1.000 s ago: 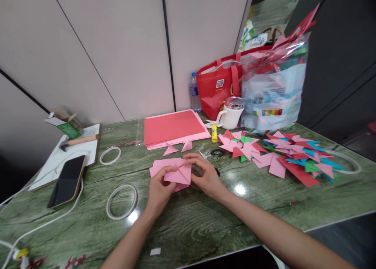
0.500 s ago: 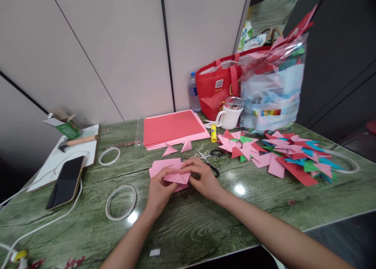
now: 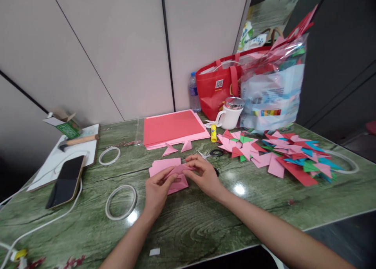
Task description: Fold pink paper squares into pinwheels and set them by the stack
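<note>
Both my hands meet over a small stack of pink paper squares (image 3: 160,166) on the green table. My left hand (image 3: 158,190) and my right hand (image 3: 205,176) each pinch an end of a folded pink paper piece (image 3: 179,169), which is held low and nearly flat just above the stack. Two finished pink folded triangles (image 3: 178,147) lie just beyond. Black-handled scissors (image 3: 213,154) lie right behind my right hand.
A stack of red and pink sheets (image 3: 173,129) lies behind. Many coloured folded triangles (image 3: 282,153) spread at the right, near a glue stick (image 3: 214,133), white mug (image 3: 229,114), red bag (image 3: 219,84) and plastic bag (image 3: 272,87). Tape rings (image 3: 121,201), phone (image 3: 67,181), hammer (image 3: 76,141) sit left.
The pink piece, held up as a wider folded shape a second ago, has been folded smaller and lowered flat toward the stack. My hands stayed in place.
</note>
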Motion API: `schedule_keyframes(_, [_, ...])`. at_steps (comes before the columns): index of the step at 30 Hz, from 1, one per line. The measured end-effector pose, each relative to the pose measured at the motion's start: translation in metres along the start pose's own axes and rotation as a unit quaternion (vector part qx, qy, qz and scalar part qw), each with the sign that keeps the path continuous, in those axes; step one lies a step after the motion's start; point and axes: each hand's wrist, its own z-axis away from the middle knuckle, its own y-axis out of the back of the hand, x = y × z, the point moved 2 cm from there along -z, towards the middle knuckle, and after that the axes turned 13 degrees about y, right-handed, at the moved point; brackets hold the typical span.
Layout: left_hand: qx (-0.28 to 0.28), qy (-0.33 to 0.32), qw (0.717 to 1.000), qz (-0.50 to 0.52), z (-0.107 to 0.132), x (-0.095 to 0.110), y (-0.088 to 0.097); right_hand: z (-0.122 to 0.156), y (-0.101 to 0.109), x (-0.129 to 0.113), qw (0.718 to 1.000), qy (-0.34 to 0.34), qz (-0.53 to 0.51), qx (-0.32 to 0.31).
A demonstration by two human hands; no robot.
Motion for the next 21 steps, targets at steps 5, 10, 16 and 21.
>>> schedule_keyframes(5, [-0.011,0.042,0.998,0.04,-0.0005,-0.0021,-0.0004,0.0006,-0.0013,0.0052,0.992,-0.086,-0.087,0.01])
schedule_keyframes(10, [-0.054,0.052,0.997,0.018,-0.0012,-0.0049,-0.0012,0.0011,-0.0026,0.0033,0.991,-0.093,-0.091,0.0])
schedule_keyframes(16, [-0.07,0.055,0.996,0.019,-0.0001,-0.0029,-0.0019,0.0003,-0.0029,0.001,0.993,-0.083,-0.083,-0.023])
schedule_keyframes(21, [-0.068,0.042,0.997,-0.002,0.002,-0.0005,-0.0024,-0.0003,-0.0015,0.0005,0.989,-0.103,-0.106,-0.018])
